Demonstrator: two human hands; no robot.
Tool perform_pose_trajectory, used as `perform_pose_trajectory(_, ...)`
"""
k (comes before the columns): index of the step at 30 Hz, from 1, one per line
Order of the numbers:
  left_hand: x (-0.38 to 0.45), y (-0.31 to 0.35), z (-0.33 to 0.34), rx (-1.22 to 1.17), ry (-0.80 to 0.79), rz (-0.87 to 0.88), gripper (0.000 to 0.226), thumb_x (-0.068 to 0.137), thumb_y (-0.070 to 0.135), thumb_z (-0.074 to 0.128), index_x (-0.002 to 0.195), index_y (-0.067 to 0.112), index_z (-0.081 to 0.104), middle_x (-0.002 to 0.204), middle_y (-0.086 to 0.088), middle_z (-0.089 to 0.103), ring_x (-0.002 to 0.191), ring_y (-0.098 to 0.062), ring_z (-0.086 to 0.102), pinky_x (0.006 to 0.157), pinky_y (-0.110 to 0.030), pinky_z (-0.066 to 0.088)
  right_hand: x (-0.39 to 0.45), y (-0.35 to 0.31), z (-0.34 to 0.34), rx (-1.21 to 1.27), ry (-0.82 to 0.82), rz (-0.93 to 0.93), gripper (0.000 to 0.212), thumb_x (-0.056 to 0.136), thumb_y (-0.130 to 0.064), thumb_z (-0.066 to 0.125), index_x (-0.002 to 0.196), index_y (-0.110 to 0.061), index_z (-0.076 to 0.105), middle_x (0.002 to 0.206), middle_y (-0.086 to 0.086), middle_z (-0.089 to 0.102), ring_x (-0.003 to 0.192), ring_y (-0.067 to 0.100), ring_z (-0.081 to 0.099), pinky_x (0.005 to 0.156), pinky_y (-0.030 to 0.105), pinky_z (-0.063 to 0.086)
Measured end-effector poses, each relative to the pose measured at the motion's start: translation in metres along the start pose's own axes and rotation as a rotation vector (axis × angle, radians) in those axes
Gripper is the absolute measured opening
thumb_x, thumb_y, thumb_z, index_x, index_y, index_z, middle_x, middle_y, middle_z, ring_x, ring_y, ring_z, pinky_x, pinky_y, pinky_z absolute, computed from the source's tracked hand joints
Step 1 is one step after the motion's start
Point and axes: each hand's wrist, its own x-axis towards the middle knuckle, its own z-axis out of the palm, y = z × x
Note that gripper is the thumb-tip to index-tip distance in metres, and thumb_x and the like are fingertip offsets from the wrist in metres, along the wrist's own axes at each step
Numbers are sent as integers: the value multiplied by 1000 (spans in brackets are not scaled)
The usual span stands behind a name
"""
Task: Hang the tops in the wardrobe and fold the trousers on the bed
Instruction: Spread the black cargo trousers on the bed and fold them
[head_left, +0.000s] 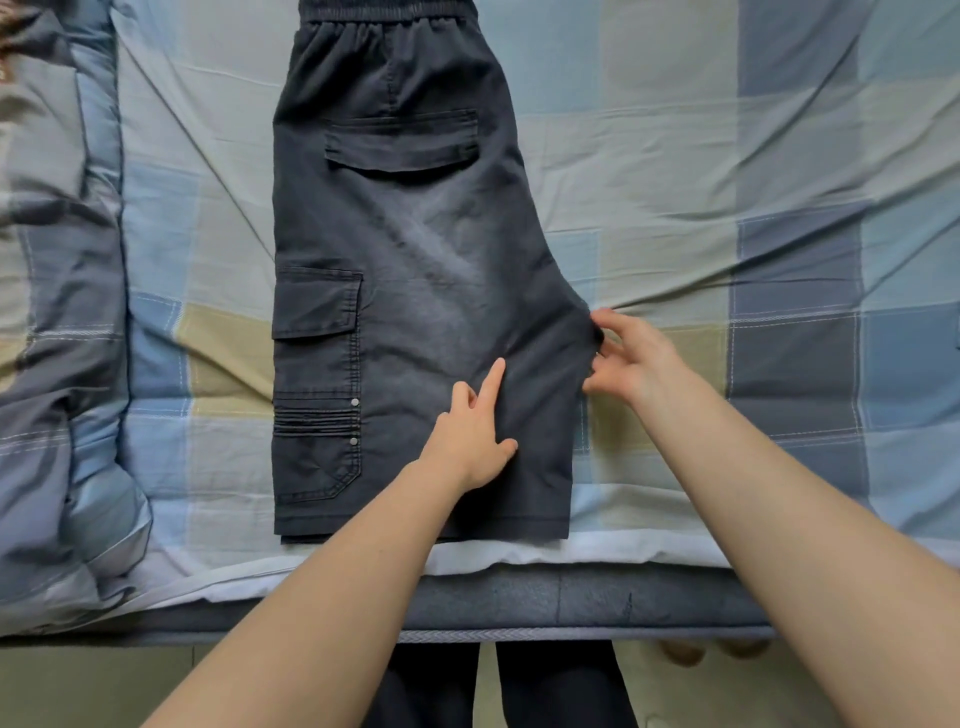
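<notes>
Dark grey faded cargo shorts (415, 270), folded in half lengthwise, are lying flat on a bed covered by a blue, grey and beige checked sheet (727, 156), waistband at the far end and hem near the bed's front edge. The left hand (475, 436) is resting flat on the lower leg, fingers relaxed, forefinger extended. The right hand (631, 358) is pinching the shorts' right edge at the crotch point. A rumpled blue-grey quilt (62, 312) is lying to the left.
</notes>
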Motion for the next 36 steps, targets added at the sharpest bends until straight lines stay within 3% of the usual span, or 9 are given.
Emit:
perform_pose_trajectory(5, 4, 2, -3, 1, -37, -29, 97, 92, 27, 60, 150, 42, -16, 132, -6, 25, 95, -32, 57, 95, -43, 48, 9, -22, -42, 155, 212, -181, 24, 93, 0, 51, 88, -23, 52, 81, -5, 59, 68, 8, 56, 74, 27, 44)
perform_pose_trajectory(8, 1, 8, 2, 80, -26, -28, 94, 93, 26, 56, 149, 47, -17, 135, -9, 23, 95, -30, 51, 89, -41, 50, 12, -20, -40, -413, 182, -345, 28, 88, -21, 66, 113, -14, 57, 78, -3, 55, 61, 9, 52, 58, 21, 45)
perform_pose_trajectory(11, -6, 16, 19, 324, 25, 35, 88, 95, 34, 52, 148, 50, -17, 140, -12, 19, 103, -30, 40, 82, -41, 47, 19, -9, -24, -939, 101, -450, 60, 79, -42, 74, 126, -14, 49, 106, 2, 53, 88, 14, 56, 79, 29, 50)
perform_pose_trajectory(13, -11, 18, 34, 481, 72, 119, 83, 95, 37, 49, 150, 47, -12, 141, -11, 20, 110, -31, 37, 82, -40, 42, 24, -12, -17, -1088, 114, -512, 40, 81, -34, 74, 110, -15, 55, 112, 9, 56, 92, 17, 57, 82, 29, 49)
perform_pose_trajectory(15, -15, 21, 47, 589, 84, 209, 78, 96, 35, 46, 152, 42, -7, 143, -11, 20, 114, -31, 35, 84, -39, 36, 25, -24, -14, -1096, 94, -477, 12, 87, -17, 68, 85, -16, 56, 93, 14, 58, 64, 15, 51, 58, 24, 42)
perform_pose_trajectory(18, -14, 31, 60, 596, 50, 277, 70, 97, 34, 45, 154, 32, 4, 145, -10, 21, 119, -32, 33, 88, -40, 35, 23, -40, -20, -1056, 86, -419, 11, 91, -12, 60, 81, -14, 57, 81, 10, 56, 57, 12, 49, 54, 24, 39)
perform_pose_trajectory(22, -7, 51, 59, 80, 163, 186, 46, 93, 36, 53, 134, 21, 37, 127, -3, 36, 106, -26, 47, 77, -38, 45, 11, -40, -15, -1067, -45, -422, 11, 93, -17, 55, 83, -15, 52, 81, 4, 59, 67, 12, 60, 75, 30, 55)
perform_pose_trajectory(26, 3, 67, 41, -481, 277, -52, 62, 85, 47, 66, 131, 24, 31, 129, 4, 39, 103, -21, 55, 77, -42, 50, -6, -27, 1, -1175, -186, -510, 16, 90, -10, 61, 101, -12, 49, 77, 4, 56, 62, 16, 59, 72, 34, 57)
perform_pose_trajectory(36, 14, 22, 4, -1071, 336, -384, 14, 88, 26, 63, 90, 12, 67, 88, -10, 69, 80, -24, 60, 66, -34, 49, -14, 27, 75, -1471, -267, -733, 12, 84, -6, 61, 78, -15, 56, 65, -1, 63, 60, 17, 63, 62, 27, 52)
